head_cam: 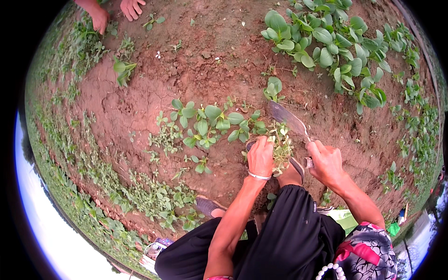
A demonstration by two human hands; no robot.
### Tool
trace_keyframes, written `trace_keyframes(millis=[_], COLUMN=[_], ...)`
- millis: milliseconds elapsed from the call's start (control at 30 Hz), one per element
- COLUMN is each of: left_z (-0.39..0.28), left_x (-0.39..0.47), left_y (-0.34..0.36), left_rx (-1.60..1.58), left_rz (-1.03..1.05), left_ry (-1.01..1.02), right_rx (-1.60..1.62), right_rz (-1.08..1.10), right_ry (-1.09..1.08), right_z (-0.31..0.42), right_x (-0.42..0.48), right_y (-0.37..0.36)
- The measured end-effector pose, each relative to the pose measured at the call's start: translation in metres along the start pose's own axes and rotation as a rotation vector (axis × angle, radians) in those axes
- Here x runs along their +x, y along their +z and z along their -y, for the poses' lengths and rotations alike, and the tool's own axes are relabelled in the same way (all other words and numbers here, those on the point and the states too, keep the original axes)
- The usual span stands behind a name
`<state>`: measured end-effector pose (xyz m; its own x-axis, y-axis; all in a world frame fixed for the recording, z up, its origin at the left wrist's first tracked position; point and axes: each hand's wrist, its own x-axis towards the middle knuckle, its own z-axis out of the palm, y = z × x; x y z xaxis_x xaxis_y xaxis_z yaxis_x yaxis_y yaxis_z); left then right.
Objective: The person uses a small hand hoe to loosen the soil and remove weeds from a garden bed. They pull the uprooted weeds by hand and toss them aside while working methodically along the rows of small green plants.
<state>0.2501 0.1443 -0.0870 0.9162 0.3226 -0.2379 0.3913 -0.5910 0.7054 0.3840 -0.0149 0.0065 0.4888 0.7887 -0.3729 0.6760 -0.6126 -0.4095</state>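
My right hand is closed around the handle of a trowel-like metal blade, which points up and to the left over the soil. The tip of the blade lies just below a small broad-leaved plant. Beside it, my left hand is closed on a bunch of small-leaved weeds, whose stems spread to its right. Left of that hand grows a row of leafy green seedlings. Both hands are low, above my shoes.
Larger leafy greens grow at the upper right. Low weeds cover the ground at the lower left. Another person's hands are at the upper left, one among plants. A green bag lies beside my leg, and a white object stands at the lower left.
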Motion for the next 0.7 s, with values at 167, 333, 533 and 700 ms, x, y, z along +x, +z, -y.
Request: trace_keyframes(millis=[167,333,533,700], left_z=[0.001,-0.013,-0.022,-0.017], left_x=[-0.001,0.009,0.016,0.029], left_y=[-0.005,-0.011,-0.018,-0.033], left_rx=[0.014,0.059,0.115,0.159], left_rz=[-0.07,-0.078,-0.013,-0.049], left_ry=[0.05,0.152,0.147,0.186], right_rx=[-0.036,0.123,0.472,0.337], right_rz=[0.001,0.011,0.004,-0.059], right_ry=[-0.029,0.083,0.31,0.224], right_z=[0.003,0.01,0.012,0.008], right_x=[0.008,0.015,0.023,0.017], right_y=[0.003,0.005,-0.008,-0.023])
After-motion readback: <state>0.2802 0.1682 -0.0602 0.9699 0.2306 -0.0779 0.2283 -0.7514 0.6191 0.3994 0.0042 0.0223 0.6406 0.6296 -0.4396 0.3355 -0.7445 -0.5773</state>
